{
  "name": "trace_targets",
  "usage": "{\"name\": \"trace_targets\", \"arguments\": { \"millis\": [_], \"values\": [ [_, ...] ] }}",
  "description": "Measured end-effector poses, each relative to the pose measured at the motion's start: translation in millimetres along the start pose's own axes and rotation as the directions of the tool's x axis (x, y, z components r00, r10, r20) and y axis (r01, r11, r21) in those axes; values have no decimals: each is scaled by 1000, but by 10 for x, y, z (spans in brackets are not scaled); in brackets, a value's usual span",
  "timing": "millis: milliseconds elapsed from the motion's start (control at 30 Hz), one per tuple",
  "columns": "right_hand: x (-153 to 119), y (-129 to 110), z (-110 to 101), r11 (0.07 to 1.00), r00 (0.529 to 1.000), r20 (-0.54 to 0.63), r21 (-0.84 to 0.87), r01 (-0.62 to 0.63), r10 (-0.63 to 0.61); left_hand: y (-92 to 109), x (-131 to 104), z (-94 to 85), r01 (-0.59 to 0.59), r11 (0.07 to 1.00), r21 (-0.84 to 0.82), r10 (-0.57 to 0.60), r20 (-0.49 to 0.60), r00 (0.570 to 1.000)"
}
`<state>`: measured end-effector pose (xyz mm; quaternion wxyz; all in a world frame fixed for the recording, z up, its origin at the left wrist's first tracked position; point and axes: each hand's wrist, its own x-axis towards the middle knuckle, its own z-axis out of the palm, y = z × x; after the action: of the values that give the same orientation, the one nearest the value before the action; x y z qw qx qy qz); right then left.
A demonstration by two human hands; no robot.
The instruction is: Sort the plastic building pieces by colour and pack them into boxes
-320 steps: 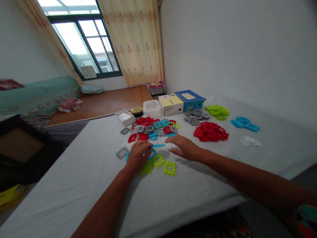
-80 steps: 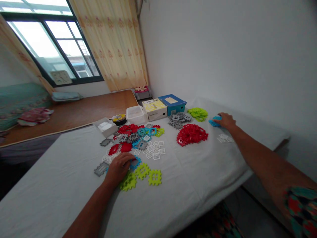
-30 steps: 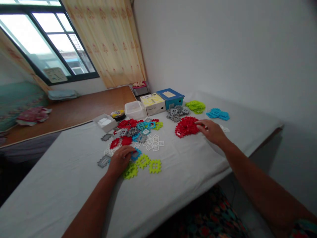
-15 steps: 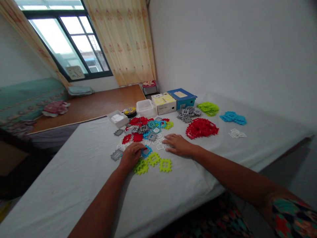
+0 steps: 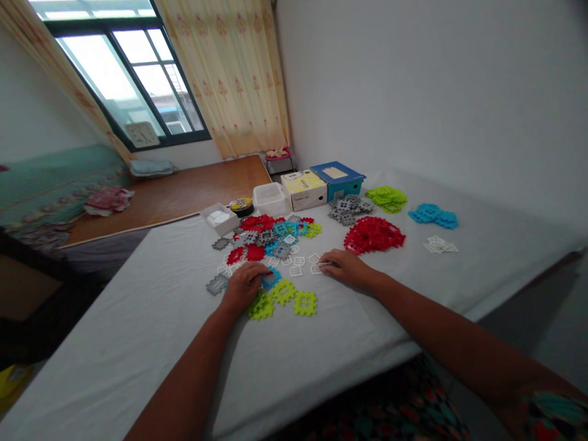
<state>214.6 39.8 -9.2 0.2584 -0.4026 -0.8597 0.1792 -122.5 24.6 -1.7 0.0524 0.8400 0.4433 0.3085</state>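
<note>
My left hand (image 5: 245, 285) is closed, its fingertips pinched at the edge of a blue toothed square frame piece (image 5: 272, 278). Close below lie several lime-green toothed plastic pieces (image 5: 283, 292). My right hand (image 5: 348, 268) pinches a thin white window-frame piece (image 5: 324, 264) at its fingertips, beside other white frame pieces (image 5: 296, 271) spread on the cloth. Beyond both hands is a mixed heap of pieces: red ones (image 5: 255, 252), grey ones (image 5: 265, 237) and blue ones (image 5: 298, 228). A grey piece (image 5: 215, 284) rests left of my left hand.
Sorted piles stand to the right: red (image 5: 374, 235), grey (image 5: 348, 210), green (image 5: 386, 199), blue (image 5: 433, 215) and white (image 5: 440, 245). Behind are a yellow-white box (image 5: 305, 191), a blue box (image 5: 339, 177), clear tubs (image 5: 269, 198) and a round tin (image 5: 241, 207). White cloth covers the table (image 5: 174, 306).
My right hand has moved right and drawn some white pieces away from the others, and its fingers have closed on one. My left hand stays at the blue piece.
</note>
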Motion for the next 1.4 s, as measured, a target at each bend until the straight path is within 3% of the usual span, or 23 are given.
{"name": "trace_targets", "arguments": {
  "millis": [133, 300, 433, 500, 600, 700, 733, 800, 867, 967, 1000, 1067, 1133, 1167, 1267, 1400],
  "values": [
    [28, -16, -25, 998, 1000, -22, 66, -3, 5, 14, 2, -8, 7, 1000, 3, -7, 9, 1000],
    [82, 8, -74, 987, 986, -155, 137, 89, -68, -15, 1, 4, -5, 1000, 8, 5, 2, 1000],
    [-4, 86, -297, 991, 949, -312, 130, 5, 36, -63, -8, 5, -2, 1000, 12, 2, -2, 1000],
    [-149, 204, -475, 981, 873, -458, 166, -99, 165, -87, -16, 4, 9, 1000, 12, -9, -19, 1000],
    [-527, 507, -768, 938, 664, -663, 233, -257, 346, -121, -22, 11, 12, 1000, 13, -11, -35, 999],
    [-1022, 872, -1030, 871, 476, -785, 159, -464, 397, -140, -8, 31, -9, 1000, 22, 10, -20, 1000],
    [-1178, 980, -1102, 836, 435, -809, 122, -535, 396, -142, 0, 39, -16, 1000, 25, 16, -15, 1000],
    [-1414, 1137, -1216, 765, 414, -817, 51, -642, 402, -136, 14, 51, -23, 999, 32, 23, -5, 1000],
    [-1497, 1181, -1284, 715, 449, -800, -38, -698, 397, -120, 24, 56, -24, 999, 39, 24, 5, 1000],
    [-1289, 989, -1276, 744, 556, -770, -164, -648, 314, -84, 28, 51, -23, 999, 45, 22, 7, 1000],
    [-1149, 863, -1237, 786, 611, -742, -190, -589, 278, -72, 28, 48, -23, 999, 41, 23, 7, 1000],
    [-818, 556, -1092, 887, 767, -609, -220, -406, 201, -56, 26, 39, -21, 999, 29, 21, 5, 1000],
    [-490, 243, -865, 954, 918, -388, -239, -182, 77, -56, 22, 31, -15, 1000, 18, 14, 6, 1000],
    [-350, 109, -728, 967, 962, -273, -241, -84, 15, -61, 19, 27, -9, 1000, 17, 9, 5, 1000],
    [-73, -140, -307, 961, 997, -4, -268, 74, -78, -85, 4, 19, 6, 1000, 27, -6, -3, 1000],
    [-6, -162, 39, 930, 995, 68, -358, 89, -69, -98, -12, 17, 14, 1000, 28, -14, -1, 1000]
  ]
}}
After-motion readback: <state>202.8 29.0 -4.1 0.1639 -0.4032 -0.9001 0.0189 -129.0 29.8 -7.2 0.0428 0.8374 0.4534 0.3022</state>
